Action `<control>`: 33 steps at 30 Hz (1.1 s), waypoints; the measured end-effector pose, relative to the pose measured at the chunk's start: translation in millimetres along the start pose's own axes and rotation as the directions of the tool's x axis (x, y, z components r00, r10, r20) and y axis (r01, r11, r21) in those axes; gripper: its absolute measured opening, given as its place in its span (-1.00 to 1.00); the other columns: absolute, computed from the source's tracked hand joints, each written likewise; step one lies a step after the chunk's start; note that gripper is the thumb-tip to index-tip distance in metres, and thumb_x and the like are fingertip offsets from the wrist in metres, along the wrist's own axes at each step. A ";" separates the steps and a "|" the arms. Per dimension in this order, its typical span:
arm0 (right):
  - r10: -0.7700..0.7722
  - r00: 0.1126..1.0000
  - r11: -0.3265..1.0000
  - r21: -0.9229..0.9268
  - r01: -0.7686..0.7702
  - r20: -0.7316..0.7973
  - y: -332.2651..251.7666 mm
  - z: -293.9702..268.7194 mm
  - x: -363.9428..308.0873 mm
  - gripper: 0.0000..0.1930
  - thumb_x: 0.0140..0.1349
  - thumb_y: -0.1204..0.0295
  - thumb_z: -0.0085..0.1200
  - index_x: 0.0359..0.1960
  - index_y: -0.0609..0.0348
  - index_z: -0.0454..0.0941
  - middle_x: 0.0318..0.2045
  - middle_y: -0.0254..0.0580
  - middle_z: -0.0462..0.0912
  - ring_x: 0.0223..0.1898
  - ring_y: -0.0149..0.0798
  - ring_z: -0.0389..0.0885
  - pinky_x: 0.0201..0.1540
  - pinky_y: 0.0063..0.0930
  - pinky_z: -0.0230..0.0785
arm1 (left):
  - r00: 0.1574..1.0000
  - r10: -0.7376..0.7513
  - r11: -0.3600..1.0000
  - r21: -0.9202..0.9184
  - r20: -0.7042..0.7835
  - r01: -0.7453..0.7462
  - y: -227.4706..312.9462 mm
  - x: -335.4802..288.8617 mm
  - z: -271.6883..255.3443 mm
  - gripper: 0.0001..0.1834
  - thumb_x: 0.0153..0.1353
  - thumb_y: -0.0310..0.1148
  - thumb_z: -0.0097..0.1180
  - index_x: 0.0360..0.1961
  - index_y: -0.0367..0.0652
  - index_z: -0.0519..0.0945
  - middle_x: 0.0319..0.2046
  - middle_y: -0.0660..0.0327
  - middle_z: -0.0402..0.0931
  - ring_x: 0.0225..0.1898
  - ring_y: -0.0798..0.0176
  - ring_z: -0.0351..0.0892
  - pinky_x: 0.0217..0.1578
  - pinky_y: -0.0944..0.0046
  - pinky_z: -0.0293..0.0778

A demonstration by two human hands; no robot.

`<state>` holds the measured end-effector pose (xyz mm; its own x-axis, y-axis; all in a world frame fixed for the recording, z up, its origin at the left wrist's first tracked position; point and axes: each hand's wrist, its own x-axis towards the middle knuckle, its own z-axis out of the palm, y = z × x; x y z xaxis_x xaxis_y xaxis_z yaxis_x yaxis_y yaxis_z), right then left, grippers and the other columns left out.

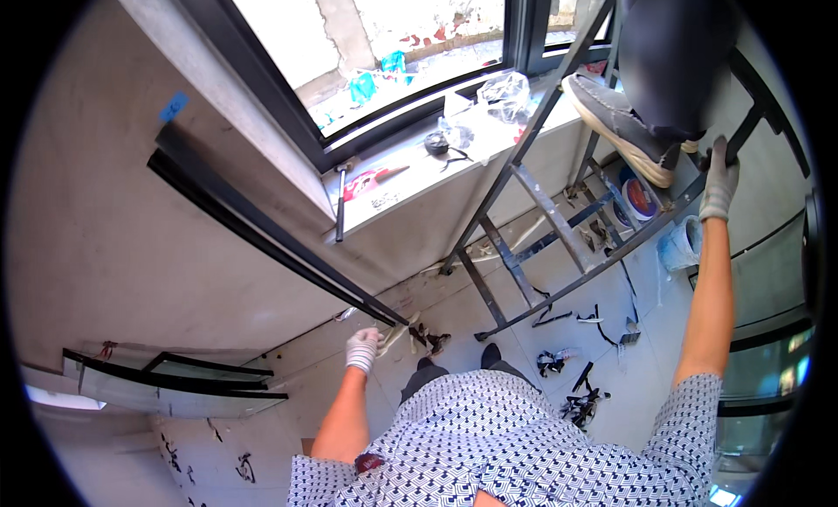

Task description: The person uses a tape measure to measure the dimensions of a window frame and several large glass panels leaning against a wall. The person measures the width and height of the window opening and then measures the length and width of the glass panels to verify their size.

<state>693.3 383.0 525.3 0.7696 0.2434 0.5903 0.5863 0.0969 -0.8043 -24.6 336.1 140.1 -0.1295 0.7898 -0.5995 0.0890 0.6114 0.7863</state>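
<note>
My right hand (720,182), in a white knit glove, is closed around the upper side rail of a grey metal stepladder (559,219). Just beside it, another person's grey shoe (624,127) rests on the ladder, below a dark trouser leg (676,53). My left hand (364,348), also gloved, hangs low on the left with its fingers curled; whether anything is inside them does not show. Near it are the lower ends of long black frame strips (262,227) leaning on the wall, and a pale strip (393,339).
On the sill beneath the window lie a hammer (341,201), a black roll (436,143) and clear plastic bags (504,96). Black-edged glass panes (175,380) lean at the lower left. Buckets, including a pale blue one (679,243), stand behind the ladder. Black scraps (583,406) litter the floor.
</note>
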 end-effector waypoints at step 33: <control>0.534 0.486 0.826 -0.551 -0.123 0.692 10.6 209.2 -502.7 -0.65 0.14 0.08 0.08 -0.30 0.12 0.60 -0.31 0.08 0.67 -0.18 0.05 0.64 -0.07 -0.21 0.45 | 0.907 -0.418 0.906 0.107 0.058 0.410 -186.7 -26.2 -221.6 -0.47 0.31 -0.22 -0.09 0.16 -0.42 0.29 -0.01 -0.22 0.48 -0.03 -0.10 0.57 -0.10 -0.01 0.58</control>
<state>259.8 463.6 205.8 0.5118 0.8378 -0.1902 0.5285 -0.4815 -0.6992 -256.7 190.5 42.1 -0.0974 0.4635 -0.8807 0.1332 0.8830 0.4500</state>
